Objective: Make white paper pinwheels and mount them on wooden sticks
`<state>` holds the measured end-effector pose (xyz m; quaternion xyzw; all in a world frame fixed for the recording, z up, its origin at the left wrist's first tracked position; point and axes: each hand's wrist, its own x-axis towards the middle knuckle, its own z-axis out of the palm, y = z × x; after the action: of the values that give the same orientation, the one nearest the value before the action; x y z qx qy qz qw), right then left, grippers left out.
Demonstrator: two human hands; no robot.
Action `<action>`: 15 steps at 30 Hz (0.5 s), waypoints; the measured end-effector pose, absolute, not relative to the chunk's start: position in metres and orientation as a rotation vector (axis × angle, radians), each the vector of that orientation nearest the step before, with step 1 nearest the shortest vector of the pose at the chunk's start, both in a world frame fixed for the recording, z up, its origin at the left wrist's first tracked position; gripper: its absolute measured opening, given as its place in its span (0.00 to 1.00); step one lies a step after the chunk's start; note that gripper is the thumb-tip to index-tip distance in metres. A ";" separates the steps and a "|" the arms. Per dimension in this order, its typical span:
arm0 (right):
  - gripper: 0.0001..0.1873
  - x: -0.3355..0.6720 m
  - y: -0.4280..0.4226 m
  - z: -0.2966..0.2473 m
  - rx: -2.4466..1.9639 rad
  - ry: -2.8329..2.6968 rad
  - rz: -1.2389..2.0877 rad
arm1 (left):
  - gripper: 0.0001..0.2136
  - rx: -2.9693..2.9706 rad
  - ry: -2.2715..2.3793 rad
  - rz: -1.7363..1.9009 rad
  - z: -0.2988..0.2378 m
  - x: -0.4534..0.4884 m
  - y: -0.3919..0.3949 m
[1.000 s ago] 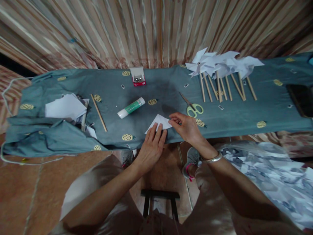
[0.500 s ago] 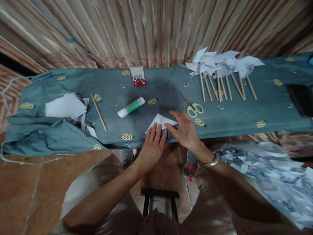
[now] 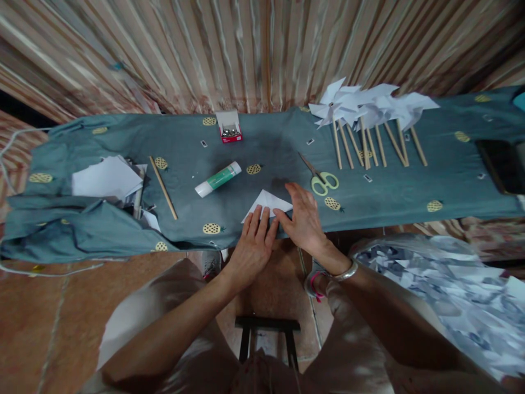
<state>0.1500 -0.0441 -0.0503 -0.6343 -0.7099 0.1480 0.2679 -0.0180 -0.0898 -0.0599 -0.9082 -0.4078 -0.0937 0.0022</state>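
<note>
A white sheet of paper (image 3: pixel 267 201), folded into a triangle, lies near the front edge of the cloth-covered table. My left hand (image 3: pixel 253 246) rests its outstretched fingertips on the paper's lower side, fingers slightly apart. At the paper's right corner is my right hand (image 3: pixel 302 221), open, its thumb on the paper close to the left fingers. Part of the paper's lower edge is hidden under the fingers. Scissors (image 3: pixel 322 179) with pale green handles lie just beyond my right hand. A green and white glue stick (image 3: pixel 218 179) lies to the left of the paper.
Paper pinwheels (image 3: pixel 373 106) on wooden sticks lie at the back right. A small red box (image 3: pixel 231 131) of metal pieces stands at the back. On the left are a stick (image 3: pixel 163 187) and paper sheets (image 3: pixel 107 178). A phone (image 3: pixel 499 166) lies far right; a paper-filled bag (image 3: pixel 447 290) stands below.
My right hand has shifted slightly left along the paper, its fingers now closer together. My left hand stays on the paper. The whole view has drifted slightly.
</note>
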 end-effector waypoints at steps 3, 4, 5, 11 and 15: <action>0.28 0.155 -0.045 -0.052 -1.712 -1.906 0.392 | 0.25 -2.850 -1.258 -0.342 -0.060 -0.021 -0.090; 0.28 0.156 -0.045 -0.053 -1.714 -1.901 0.388 | 0.26 -2.858 -1.266 -0.344 -0.060 -0.022 -0.090; 0.28 0.158 -0.046 -0.053 -1.717 -1.897 0.386 | 0.27 -2.865 -1.280 -0.339 -0.060 -0.023 -0.090; 0.27 0.172 -0.045 -0.056 -1.735 -1.891 0.360 | 0.32 -2.884 -1.339 -0.286 -0.062 -0.035 -0.089; 0.25 0.179 -0.044 -0.059 -1.682 -1.932 0.325 | 0.33 -2.874 -1.353 -0.245 -0.064 -0.046 -0.089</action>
<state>0.1794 -0.0437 -0.0593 -0.6262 -0.7191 0.1211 0.2760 -0.0455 -0.0888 -0.0642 -0.9019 -0.4244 -0.0770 -0.0223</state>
